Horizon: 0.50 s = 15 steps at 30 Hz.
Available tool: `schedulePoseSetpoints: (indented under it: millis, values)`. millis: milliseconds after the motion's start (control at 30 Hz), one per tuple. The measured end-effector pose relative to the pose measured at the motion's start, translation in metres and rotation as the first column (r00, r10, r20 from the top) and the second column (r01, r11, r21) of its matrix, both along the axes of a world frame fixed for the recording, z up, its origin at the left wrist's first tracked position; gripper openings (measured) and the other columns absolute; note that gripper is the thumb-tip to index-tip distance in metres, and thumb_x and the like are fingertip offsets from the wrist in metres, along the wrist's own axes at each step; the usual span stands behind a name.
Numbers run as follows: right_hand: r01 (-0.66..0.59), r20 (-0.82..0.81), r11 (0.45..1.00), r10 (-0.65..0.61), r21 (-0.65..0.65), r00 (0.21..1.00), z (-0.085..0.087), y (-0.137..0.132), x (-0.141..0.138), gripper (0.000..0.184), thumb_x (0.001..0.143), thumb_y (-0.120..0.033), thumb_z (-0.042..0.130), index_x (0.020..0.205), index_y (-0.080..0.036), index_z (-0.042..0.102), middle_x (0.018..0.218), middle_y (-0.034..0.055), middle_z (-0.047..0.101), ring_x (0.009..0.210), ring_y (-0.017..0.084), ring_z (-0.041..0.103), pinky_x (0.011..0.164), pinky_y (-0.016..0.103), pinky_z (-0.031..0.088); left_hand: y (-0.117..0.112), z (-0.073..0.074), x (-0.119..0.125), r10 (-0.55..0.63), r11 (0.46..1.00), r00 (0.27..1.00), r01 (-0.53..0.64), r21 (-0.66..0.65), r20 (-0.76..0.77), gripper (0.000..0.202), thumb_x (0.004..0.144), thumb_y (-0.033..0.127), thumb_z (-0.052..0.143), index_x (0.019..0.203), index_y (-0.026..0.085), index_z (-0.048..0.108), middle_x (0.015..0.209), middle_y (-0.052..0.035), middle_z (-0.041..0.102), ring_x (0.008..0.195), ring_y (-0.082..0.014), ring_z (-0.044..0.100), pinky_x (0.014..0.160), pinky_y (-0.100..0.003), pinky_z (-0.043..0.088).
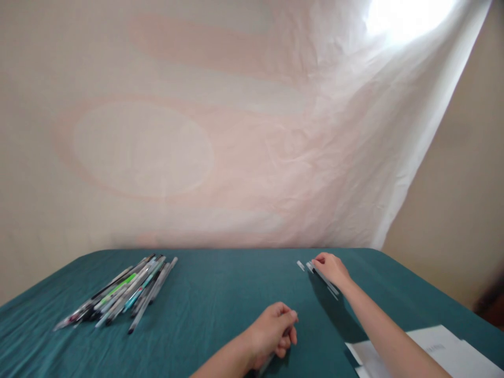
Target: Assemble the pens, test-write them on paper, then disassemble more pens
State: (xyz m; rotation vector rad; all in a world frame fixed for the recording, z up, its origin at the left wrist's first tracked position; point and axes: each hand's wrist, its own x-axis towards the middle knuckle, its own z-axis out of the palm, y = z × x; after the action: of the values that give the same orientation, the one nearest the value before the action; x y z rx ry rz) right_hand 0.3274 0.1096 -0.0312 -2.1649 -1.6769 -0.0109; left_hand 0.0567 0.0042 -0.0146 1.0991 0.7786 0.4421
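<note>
My left hand is closed, its fingers curled inward, low in the middle of the head view. From beneath it, near the wrist, the end of a slim pen sticks out; the fingers hide the rest. Farther off to the right, my right hand has its thumb and fingertips pinched together at the upper end of a few slim pens by the table surface. Just left of these lies a short pale strip, perhaps a pen cap.
A loose pile of several pens, mostly clear, black and grey with a green one, lies on the left of the green-covered table. White paper sheets are at the front right, under my right forearm. A pale cloth hangs behind.
</note>
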Motion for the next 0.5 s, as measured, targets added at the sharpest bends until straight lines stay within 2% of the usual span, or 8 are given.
schedulePoseSetpoints:
  millis: [133,233,400,500]
  values:
    - [0.003,-0.001,1.0,-0.003,0.024,1.0,-0.015,-0.005,-0.003,0.039,0.072,-0.045,0.051,0.096,-0.016,0.061,0.091,0.0093,0.065,0.082,0.019,0.06,0.067,0.024,0.041,-0.001,0.0,0.0,0.002,1.0,1.0,-0.002,-0.004,0.005,0.016,0.077,0.035,0.043,0.081,0.021,0.037,0.051,0.0059,0.047,0.034,-0.0026,0.024,0.036,-0.018,0.012]
    - [-0.006,0.006,1.0,0.006,0.029,1.0,-0.019,-0.003,-0.008,0.041,0.07,-0.045,0.053,0.097,-0.015,0.06,0.092,0.0089,0.063,0.081,0.019,0.059,0.069,0.024,0.041,-0.001,0.002,0.0,0.004,1.0,1.0,-0.004,0.0,-0.001,0.017,0.076,0.036,0.044,0.08,0.021,0.037,0.051,0.0061,0.047,0.034,-0.0024,0.024,0.036,-0.018,0.012]
    - [-0.025,0.059,0.998,0.021,0.063,0.998,-0.013,-0.007,-0.024,0.04,0.07,-0.044,0.055,0.098,-0.015,0.059,0.096,0.0103,0.06,0.088,0.022,0.055,0.075,0.028,0.037,0.0,0.002,-0.001,-0.004,1.0,1.0,0.004,0.02,-0.011,0.02,0.076,0.039,0.045,0.08,0.02,0.037,0.051,0.0057,0.048,0.034,-0.0024,0.025,0.036,-0.018,0.013]
    - [-0.072,0.104,0.994,0.063,0.087,0.993,-0.005,-0.011,-0.037,0.029,0.075,-0.036,0.051,0.097,-0.019,0.06,0.101,0.0078,0.059,0.093,0.021,0.051,0.08,0.028,0.034,0.001,0.001,-0.001,-0.008,1.0,1.0,0.008,0.03,-0.018,0.023,0.075,0.041,0.046,0.08,0.02,0.038,0.052,0.0057,0.048,0.033,-0.0023,0.026,0.037,-0.018,0.015]
